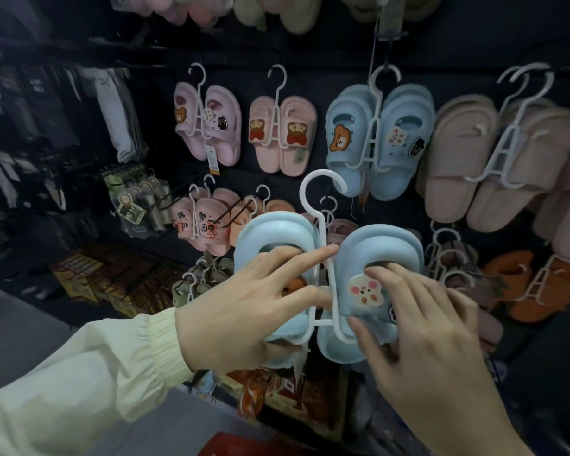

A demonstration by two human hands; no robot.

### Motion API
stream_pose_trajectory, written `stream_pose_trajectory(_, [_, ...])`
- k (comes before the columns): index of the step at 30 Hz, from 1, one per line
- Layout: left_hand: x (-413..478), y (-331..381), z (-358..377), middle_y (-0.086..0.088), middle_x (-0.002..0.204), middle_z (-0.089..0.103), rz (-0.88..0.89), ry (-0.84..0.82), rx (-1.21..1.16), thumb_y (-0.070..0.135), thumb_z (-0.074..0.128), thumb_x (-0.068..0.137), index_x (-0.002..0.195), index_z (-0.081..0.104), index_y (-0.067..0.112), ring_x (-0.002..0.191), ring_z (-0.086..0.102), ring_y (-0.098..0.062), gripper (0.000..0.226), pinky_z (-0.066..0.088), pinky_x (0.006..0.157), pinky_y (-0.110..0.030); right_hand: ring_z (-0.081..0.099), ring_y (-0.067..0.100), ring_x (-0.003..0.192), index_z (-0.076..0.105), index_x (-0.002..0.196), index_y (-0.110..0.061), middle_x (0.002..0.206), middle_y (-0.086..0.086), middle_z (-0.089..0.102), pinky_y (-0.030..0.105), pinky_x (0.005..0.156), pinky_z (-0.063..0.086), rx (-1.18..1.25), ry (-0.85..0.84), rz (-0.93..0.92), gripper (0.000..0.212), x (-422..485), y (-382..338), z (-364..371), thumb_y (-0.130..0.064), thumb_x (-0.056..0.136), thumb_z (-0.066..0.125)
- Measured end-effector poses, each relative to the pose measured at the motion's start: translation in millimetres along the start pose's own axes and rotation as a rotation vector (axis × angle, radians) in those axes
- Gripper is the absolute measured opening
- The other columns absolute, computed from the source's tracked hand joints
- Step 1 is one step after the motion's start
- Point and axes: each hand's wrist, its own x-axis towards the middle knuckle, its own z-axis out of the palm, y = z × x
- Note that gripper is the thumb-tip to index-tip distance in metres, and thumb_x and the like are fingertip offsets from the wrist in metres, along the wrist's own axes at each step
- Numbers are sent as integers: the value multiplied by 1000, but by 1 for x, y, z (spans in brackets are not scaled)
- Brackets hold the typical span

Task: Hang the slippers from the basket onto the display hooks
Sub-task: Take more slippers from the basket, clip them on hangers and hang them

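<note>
1. Both hands hold one pair of blue slippers [385, 245] clipped on a white hanger [323, 232]. Left hand [244, 311] is spread over the left slipper with its thumb underneath. Right hand [431, 327] has fingers curled into the right slipper's opening and its thumb on the strap.
2. Location: pair is in the air in front of the display wall, just below the hung blue pair [399, 136]. Not on any peg.
3. Orientation: long axis near vertical, with a slight tilt. Heels up and toes down, I think; uppers face the camera. Hanger hook on top, its opening to the right.
4. Risks:
   - Pegs are dark on a dark wall, so the hook could miss.
   - Grip is on the slippers, not the hanger, so squeezing could pop one off its arm.
   - Rows are tight, so neighbouring pairs could get knocked loose.
</note>
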Motion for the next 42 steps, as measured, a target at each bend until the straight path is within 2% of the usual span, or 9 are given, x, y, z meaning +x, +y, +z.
stream_pose_trajectory(5, [10, -8, -3, -10, 163, 18, 46, 22, 24, 44, 85, 66, 129, 43, 29, 129, 35, -27, 76, 44, 101, -42, 47, 26, 124, 43, 139, -14, 138, 6, 52, 49, 91, 33, -133, -44, -12, 73, 4, 3, 5, -58, 81, 47])
stream_pose_trajectory(9, [19, -11, -3, -9, 163, 19, 94, 38, 64, 44, 81, 70, 127, 43, 30, 131, 33, -29, 70, 42, 102, -42, 41, 27, 128, 42, 139, -15, 141, 3, 48, 47, 91, 29, -160, -104, -1, 93, 15, 7, 8, -57, 65, 79])
stream_pose_trajectory(12, [27, -16, -3, -8, 163, 20, 134, 51, 119, 44, 77, 72, 126, 44, 31, 132, 32, -31, 64, 42, 101, -43, 38, 28, 132, 38, 141, -16, 145, 1, 44, 46, 93, 31, -158, -154, 29, 108, 26, 11, 8, -56, 54, 87])
stream_pose_trajectory(16, [47, -30, -6, -6, 159, 27, 167, 85, 163, 47, 78, 76, 127, 46, 30, 132, 33, -32, 62, 43, 103, -47, 36, 27, 132, 37, 141, -17, 145, 1, 42, 43, 95, 30, -177, -108, 32, 109, 44, 22, 4, -54, 53, 88])
stream_pose_trajectory(19, [66, -41, -5, -8, 158, 29, 171, 111, 219, 48, 79, 75, 127, 50, 25, 131, 36, -33, 64, 42, 103, -48, 40, 30, 130, 38, 140, -14, 141, 5, 44, 46, 93, 36, -218, -39, 48, 108, 58, 27, 3, -51, 53, 89])
stream_pose_trajectory(24, [100, -59, -8, -7, 159, 24, 135, 144, 287, 42, 83, 67, 128, 50, 23, 131, 40, -33, 72, 39, 102, -53, 41, 34, 132, 37, 142, -9, 144, 11, 40, 49, 96, 39, -246, 62, 48, 95, 76, 34, 4, -50, 66, 79])
stream_pose_trajectory(29, [118, -69, -10, -9, 160, 23, 121, 204, 325, 34, 81, 68, 130, 50, 21, 130, 41, -35, 71, 40, 100, -54, 41, 34, 134, 37, 142, -8, 147, 11, 39, 50, 97, 39, -246, 129, 53, 96, 94, 43, 6, -43, 65, 83])
stream_pose_trajectory(36, [147, -93, -12, -6, 159, 23, 31, 274, 247, 33, 80, 73, 134, 46, 27, 130, 39, -33, 70, 43, 101, -55, 40, 31, 133, 36, 142, -8, 146, 10, 38, 52, 97, 41, -241, 147, 90, 101, 132, 58, 12, -44, 61, 85])
stream_pose_trajectory(42, [168, -118, 3, -8, 157, 23, -78, 217, 283, 42, 84, 68, 145, 37, 27, 131, 39, -34, 91, 47, 99, -53, 40, 30, 131, 35, 142, -7, 144, 10, 41, 51, 95, 42, -287, 80, 113, 104, 158, 73, 37, -44, 60, 88])
